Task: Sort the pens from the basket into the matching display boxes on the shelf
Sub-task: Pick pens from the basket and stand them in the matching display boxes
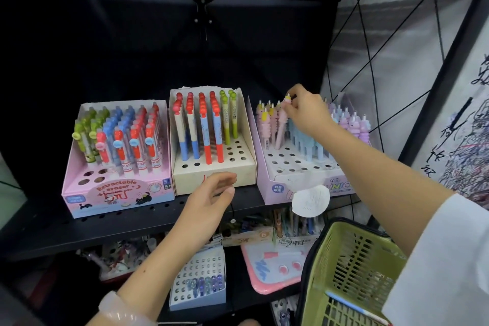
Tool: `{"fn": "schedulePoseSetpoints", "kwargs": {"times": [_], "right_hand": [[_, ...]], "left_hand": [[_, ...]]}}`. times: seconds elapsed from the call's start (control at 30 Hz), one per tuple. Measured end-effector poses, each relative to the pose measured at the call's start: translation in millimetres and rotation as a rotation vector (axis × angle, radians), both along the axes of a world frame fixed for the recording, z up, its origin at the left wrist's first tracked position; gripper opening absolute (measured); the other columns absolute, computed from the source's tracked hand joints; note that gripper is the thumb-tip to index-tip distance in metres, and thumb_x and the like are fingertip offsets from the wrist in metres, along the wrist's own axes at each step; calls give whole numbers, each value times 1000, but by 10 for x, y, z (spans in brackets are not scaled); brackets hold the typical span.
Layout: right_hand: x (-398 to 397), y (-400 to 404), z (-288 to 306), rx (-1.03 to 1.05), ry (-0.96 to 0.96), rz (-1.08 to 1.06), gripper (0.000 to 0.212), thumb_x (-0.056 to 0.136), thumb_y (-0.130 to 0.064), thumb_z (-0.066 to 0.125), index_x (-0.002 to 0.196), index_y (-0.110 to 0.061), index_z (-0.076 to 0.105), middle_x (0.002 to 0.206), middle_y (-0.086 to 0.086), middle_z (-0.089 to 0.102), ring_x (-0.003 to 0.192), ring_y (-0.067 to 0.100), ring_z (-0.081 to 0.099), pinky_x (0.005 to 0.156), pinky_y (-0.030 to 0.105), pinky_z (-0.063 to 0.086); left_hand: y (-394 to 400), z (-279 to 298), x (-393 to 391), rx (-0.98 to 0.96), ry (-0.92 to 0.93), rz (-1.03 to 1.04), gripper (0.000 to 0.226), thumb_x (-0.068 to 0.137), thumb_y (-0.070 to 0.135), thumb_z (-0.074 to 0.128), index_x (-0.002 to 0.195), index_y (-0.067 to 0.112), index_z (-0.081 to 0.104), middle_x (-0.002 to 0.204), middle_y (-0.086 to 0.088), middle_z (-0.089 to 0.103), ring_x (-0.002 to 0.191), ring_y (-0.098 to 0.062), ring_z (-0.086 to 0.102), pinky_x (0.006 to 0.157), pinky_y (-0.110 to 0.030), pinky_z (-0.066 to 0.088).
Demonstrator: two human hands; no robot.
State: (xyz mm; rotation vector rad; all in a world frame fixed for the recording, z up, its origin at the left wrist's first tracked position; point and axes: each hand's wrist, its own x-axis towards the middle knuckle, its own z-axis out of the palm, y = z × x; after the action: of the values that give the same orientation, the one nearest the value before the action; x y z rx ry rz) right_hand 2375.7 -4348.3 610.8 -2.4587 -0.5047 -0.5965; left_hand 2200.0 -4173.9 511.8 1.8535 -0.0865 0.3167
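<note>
Right hand [304,111]: arm extended fwd and up from the lower right, forearm bare, white sleeve at the upper arm. Wrist bent slightly down, thumb and fingertips [291,99] pinched together on the top of a pink pen [281,124]. Left hand [211,193]: arm reaches in from the lower left, forearm bare, pale band at the wrist. Hand sits lower than the right, palm turned toward centre, fingers loosely curled and apart, holding nothing.
</note>
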Motion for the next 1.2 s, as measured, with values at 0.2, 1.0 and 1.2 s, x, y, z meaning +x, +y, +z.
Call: {"fn": "schedulePoseSetpoints", "kwargs": {"times": [0.2, 1.0, 1.2], "right_hand": [[39, 137, -55, -376, 31, -97, 29, 97, -32, 42, 118, -13, 49, 101, 11, 65, 103, 31, 57, 99, 41, 29], [-1550, -1919, -1721, -379, 549, 107, 23, 94, -18, 50, 113, -13, 63, 103, 5, 68, 92, 21, 61, 74, 19, 38], [-1922, -2679, -2772, -942, 1283, -74, 42, 98, -34, 37, 123, -2, 52, 119, 10, 61, 114, 15, 55, 103, 33, 40]], "left_hand": [[-39, -2, -66, -11, -1, -1, 27, 95, 12, 48, 105, 36, 56, 114, 17, 60, 107, 13, 51, 81, 3, 37], [-1619, -789, -287, 202, 169, -542, 19, 96, 24, 45, 99, 39, 56, 100, 23, 60, 95, 4, 56, 80, -10, 44], [-2037, -1055, -178, 607, 439, -844, 29, 98, 34, 40, 125, 29, 50, 118, 9, 54, 104, -8, 51, 89, -27, 44]]}}
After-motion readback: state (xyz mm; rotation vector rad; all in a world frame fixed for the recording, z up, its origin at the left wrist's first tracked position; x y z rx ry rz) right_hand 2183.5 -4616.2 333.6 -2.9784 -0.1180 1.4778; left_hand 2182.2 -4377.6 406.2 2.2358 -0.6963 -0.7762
